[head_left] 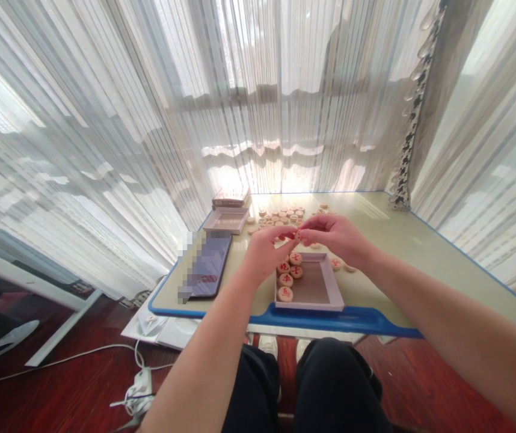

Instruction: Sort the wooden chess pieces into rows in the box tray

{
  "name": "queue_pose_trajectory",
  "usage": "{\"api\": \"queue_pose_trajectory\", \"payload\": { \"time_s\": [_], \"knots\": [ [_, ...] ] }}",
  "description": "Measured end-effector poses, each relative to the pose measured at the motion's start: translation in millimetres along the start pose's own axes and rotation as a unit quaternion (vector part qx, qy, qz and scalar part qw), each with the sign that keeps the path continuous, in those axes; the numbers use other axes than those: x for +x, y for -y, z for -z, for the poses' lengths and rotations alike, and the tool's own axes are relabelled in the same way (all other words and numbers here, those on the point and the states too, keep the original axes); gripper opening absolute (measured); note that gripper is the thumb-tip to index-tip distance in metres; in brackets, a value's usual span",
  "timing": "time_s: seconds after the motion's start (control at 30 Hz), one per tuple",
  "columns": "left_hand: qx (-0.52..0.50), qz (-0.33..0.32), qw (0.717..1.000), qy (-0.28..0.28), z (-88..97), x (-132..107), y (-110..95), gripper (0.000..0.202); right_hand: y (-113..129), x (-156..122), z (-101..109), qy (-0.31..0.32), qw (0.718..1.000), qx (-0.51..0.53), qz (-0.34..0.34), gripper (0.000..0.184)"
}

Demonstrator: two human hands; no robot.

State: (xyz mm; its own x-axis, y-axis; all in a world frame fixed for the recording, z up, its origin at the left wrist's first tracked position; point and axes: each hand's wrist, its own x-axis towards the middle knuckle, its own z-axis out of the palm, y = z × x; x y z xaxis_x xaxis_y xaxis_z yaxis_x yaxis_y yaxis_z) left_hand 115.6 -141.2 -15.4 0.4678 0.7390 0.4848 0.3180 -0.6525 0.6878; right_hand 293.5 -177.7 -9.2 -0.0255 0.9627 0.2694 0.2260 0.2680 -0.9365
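Above the far edge of an open box tray [335, 287], my left hand [267, 249] and my right hand [341, 237] meet at the fingertips. Pinched between them is a small round xiangqi piece [297, 236], mostly covered by the fingers. Several wooden xiangqi pieces with red characters lie along the tray's left side, among them a piece [285, 294] in the near left corner. My left hand partly hides the tray's far left corner. Just right of the tray, another red-marked piece [335, 263] rests on the table.
More loose pieces [284, 221] spread over the table [402, 240] beyond my hands. At the left lie a tablet [208, 267], a shallow box part [226, 220] and a flat box [231, 197]. Sheer curtains [258, 132] hang behind. A power strip [143, 385] with cables is on the floor.
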Motion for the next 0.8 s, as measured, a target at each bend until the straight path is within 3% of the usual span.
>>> {"api": "queue_pose_trajectory", "payload": {
  "time_s": [0.2,0.33,0.5,0.67,0.8],
  "knots": [
    [-0.038,0.003,0.999,-0.017,4.9,-2,-3,0.023,1,-3,2,0.010,0.999,-0.002,0.042,0.031],
    [-0.085,0.007,0.996,-0.006,6.8,-5,-4,0.023,16,-12,1,0.015,0.998,-0.031,0.058,0.031],
    [-0.164,-0.016,0.986,-0.011,8.3,-10,-8,0.031,32,-32,-13,-0.059,0.997,0.019,0.054,0.026],
    [-0.131,-0.024,0.991,0.011,6.8,-11,-12,0.032,21,-38,-22,-0.113,0.990,0.087,0.020,0.025],
    [-0.093,-0.014,0.996,0.006,4.3,-9,-9,0.032,7,-41,-24,-0.119,0.989,0.066,0.049,0.027]
  ]
}}
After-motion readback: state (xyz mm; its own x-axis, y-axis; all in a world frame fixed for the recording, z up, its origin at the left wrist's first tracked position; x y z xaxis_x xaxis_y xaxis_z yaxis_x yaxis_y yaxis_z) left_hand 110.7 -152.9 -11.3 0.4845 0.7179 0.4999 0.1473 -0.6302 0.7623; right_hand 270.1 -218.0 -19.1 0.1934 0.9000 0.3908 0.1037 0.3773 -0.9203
